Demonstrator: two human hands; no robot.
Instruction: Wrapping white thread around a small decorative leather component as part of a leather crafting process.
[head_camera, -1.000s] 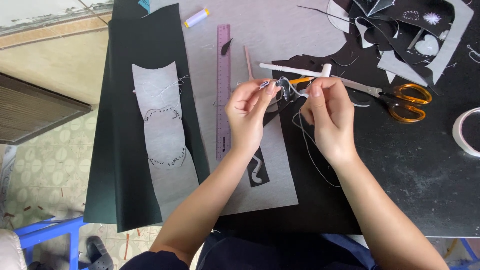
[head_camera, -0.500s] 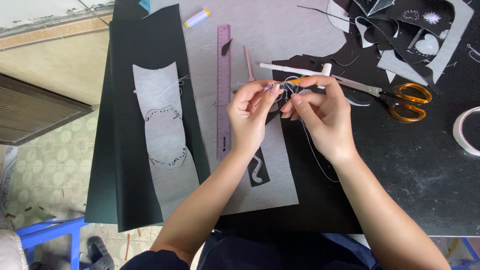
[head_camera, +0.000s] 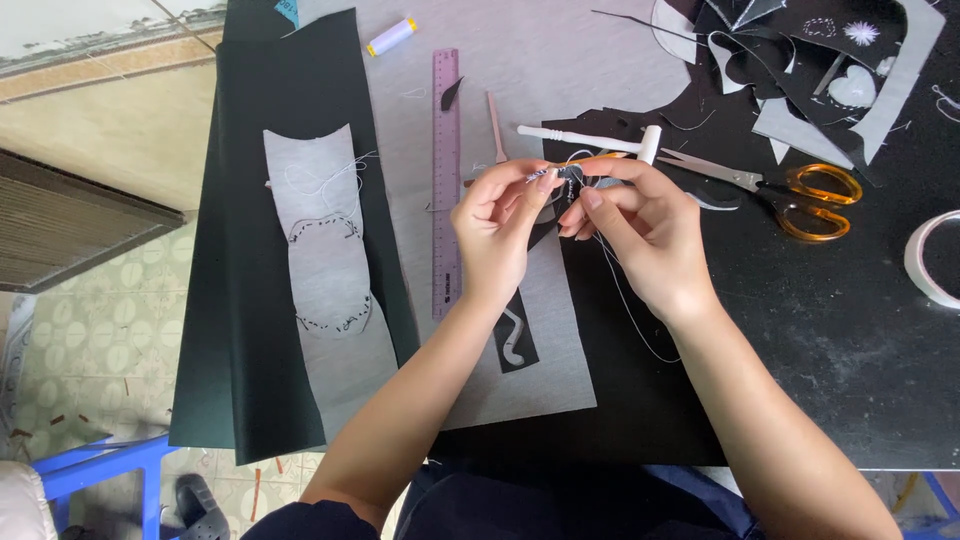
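Observation:
My left hand and my right hand meet above the black table, fingertips pinched together on a small dark beaded piece with a thin thread trailing down over my right wrist side. Under my hands lies a grey sheet with a black strip bearing a white curl. Just behind my fingers are a white-handled tool and orange-handled scissors.
A purple ruler lies left of my hands. Black fabric with a grey beaded pattern piece hangs over the left table edge. A thread spool sits far back, fabric scraps at back right, a tape roll at right.
My hands have drawn closer together, and my right fingers have shifted left onto the small piece. Nothing else on the table has moved.

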